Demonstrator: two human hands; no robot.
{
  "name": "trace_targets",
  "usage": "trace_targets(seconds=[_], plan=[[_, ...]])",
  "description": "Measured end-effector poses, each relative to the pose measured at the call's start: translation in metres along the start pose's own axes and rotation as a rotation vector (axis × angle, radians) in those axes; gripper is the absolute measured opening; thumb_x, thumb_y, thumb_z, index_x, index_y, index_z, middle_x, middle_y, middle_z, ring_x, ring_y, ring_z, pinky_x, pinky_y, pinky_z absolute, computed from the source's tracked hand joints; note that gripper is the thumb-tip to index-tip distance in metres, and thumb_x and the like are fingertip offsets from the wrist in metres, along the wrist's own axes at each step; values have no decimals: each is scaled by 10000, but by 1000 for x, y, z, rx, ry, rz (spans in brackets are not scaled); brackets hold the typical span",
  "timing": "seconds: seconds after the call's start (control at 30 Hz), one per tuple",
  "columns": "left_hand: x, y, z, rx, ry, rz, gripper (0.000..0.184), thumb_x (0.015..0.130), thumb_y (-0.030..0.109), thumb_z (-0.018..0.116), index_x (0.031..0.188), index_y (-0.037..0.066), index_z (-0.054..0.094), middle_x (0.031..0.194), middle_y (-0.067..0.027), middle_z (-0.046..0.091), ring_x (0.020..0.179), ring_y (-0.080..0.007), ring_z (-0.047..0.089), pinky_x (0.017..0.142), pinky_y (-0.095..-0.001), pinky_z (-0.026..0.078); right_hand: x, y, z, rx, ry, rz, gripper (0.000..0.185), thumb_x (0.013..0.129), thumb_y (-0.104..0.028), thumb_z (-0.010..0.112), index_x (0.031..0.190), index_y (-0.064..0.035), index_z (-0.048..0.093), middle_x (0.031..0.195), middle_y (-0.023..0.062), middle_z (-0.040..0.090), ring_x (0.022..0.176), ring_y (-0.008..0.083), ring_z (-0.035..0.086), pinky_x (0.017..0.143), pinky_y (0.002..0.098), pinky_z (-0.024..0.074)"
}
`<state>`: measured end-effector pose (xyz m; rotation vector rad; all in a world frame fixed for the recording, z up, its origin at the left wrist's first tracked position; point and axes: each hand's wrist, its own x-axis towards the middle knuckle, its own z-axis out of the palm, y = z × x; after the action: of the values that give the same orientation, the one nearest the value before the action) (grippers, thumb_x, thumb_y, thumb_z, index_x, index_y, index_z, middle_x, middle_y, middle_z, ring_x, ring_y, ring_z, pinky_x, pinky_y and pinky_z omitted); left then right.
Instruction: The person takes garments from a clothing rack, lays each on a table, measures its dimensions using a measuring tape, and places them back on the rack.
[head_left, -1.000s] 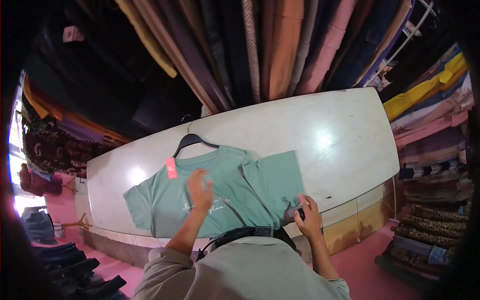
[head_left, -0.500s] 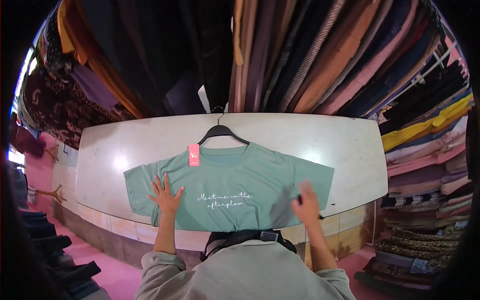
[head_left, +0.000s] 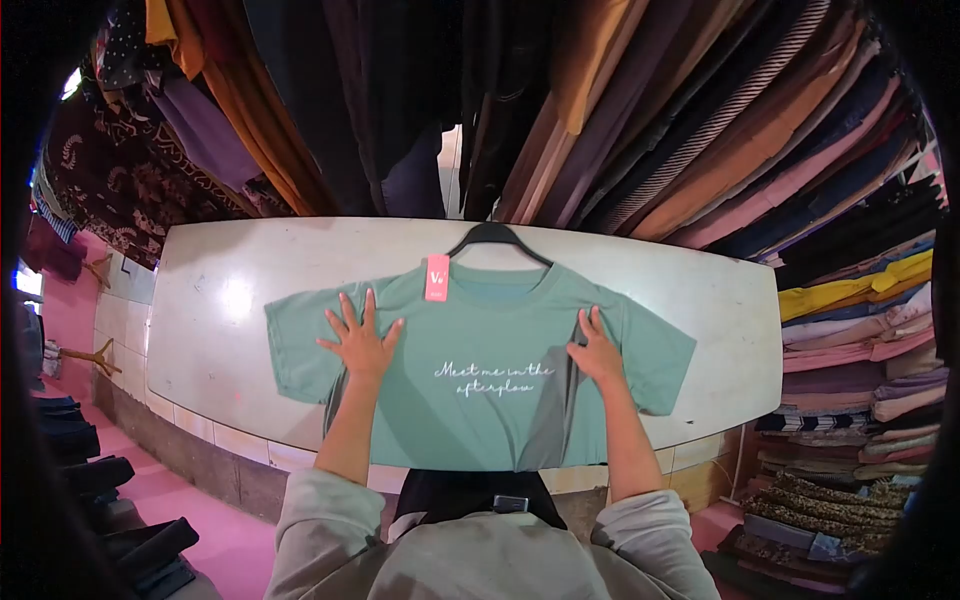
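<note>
Left hand point(head_left: 362, 348) and right hand point(head_left: 598, 358) outspread on shirt point(head_left: 485, 345), collar point(head_left: 503, 299) forward, long axis crosswise.

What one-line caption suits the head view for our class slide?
Left hand and right hand rest on a green T-shirt with a black hanger, laid on a white table.

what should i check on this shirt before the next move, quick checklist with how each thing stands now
1. Green T-shirt face up, white lettering uncovered: ok.
2. Left hand on the shirt, fingers spread: ok.
3. Fabric smooth: not ok, folds run below the right hand.
4. Black hanger at the neckline: ok.
5. Pink tag showing, not tucked inside the collar: ok.
6. Hanger hook: cannot tell, lost against the dark clothes behind the table.
</note>
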<state>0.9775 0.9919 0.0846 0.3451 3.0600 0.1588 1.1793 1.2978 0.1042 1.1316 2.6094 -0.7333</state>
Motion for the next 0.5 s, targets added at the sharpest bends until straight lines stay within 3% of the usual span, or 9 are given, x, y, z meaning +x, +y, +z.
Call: trace_targets(seconds=[0.27,0.5], plan=[[94,36,2,23,8,9,712,754,663,412,1359,331,233,1441,-89,129,1297,-410,101,892,-730,86,84,-11,-19,55,19,28,714,693,-353,544,1353,-242,294,1445,-11,165,1231,251,360,966,357,347],[139,51,-6,5,-51,5,730,743,672,414,1361,331,228,1444,-78,127,1316,-367,82,938,-691,64,130,-22,-35,63,21,33,689,709,-358,531,1349,-270,295,1445,-27,162,1240,263,345,979,366,334]])
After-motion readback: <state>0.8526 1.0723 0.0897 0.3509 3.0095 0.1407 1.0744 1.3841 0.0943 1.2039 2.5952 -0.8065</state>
